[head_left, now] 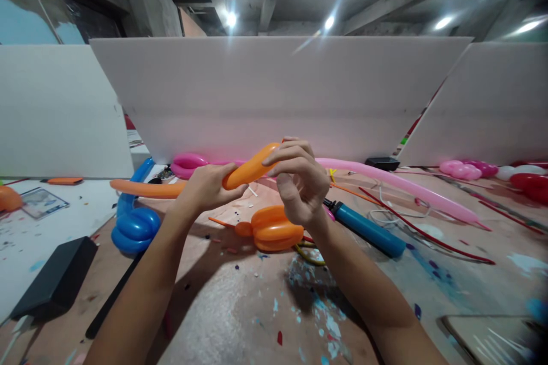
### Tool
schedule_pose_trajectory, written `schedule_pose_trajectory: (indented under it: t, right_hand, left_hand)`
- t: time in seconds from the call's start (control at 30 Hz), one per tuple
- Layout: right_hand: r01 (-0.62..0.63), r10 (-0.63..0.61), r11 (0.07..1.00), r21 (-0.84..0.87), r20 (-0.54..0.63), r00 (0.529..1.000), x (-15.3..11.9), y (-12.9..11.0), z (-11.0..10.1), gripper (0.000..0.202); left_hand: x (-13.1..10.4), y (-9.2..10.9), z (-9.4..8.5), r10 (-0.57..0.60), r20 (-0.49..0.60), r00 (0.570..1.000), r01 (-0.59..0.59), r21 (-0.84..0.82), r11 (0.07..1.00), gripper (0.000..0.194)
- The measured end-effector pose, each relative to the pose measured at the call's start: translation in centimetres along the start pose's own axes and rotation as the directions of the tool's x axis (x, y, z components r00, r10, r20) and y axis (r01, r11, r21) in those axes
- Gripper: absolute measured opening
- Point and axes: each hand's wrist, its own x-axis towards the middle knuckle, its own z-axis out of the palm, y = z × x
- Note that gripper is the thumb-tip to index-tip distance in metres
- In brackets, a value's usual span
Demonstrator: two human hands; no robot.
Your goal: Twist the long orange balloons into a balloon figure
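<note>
A long orange modelling balloon (pixel 252 166) is held up above the table, its thinner length (pixel 145 189) stretching out to the left behind my left wrist. My left hand (pixel 214 187) is closed around its middle. At the balloon's upper right end, the curled fingers of my right hand (pixel 303 174) grip it, while the thumb stands apart lower down; the very tip is mostly hidden behind the fingers. Below my hands lies a twisted orange balloon piece (pixel 276 229) with bulging loops and a thin tail, partly covered by my right hand.
A blue twisted balloon (pixel 136 230) and a black box (pixel 55 278) lie left. To the right are a teal hand pump (pixel 368 230), a long pink balloon (pixel 402 185), a red uninflated balloon (pixel 428 232) and a phone-like object (pixel 492 339). A white board (pixel 278 97) stands behind.
</note>
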Motion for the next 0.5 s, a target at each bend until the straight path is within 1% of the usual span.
schedule_pose_trajectory:
  t: [0.17,0.37,0.5]
  right_hand:
    - [-0.064,0.064,0.983,0.174,0.004,0.998,-0.16,-0.4,0.14,0.014]
    - [-0.096,0.086,0.964,0.25,0.052,0.995,0.03,-0.87,0.01,0.011]
    - [-0.091,0.067,0.941,0.326,0.084,0.994,0.22,-0.96,-0.09,0.012]
  left_hand:
    - [0.04,0.12,0.18,-0.014,-0.015,1.0,0.014,-0.007,1.0,0.032]
    - [-0.01,0.39,0.26,-0.018,0.019,1.0,0.018,-0.029,0.999,0.037]
    - [-0.02,0.49,0.18,-0.023,0.027,0.999,0.024,-0.038,0.999,0.037]
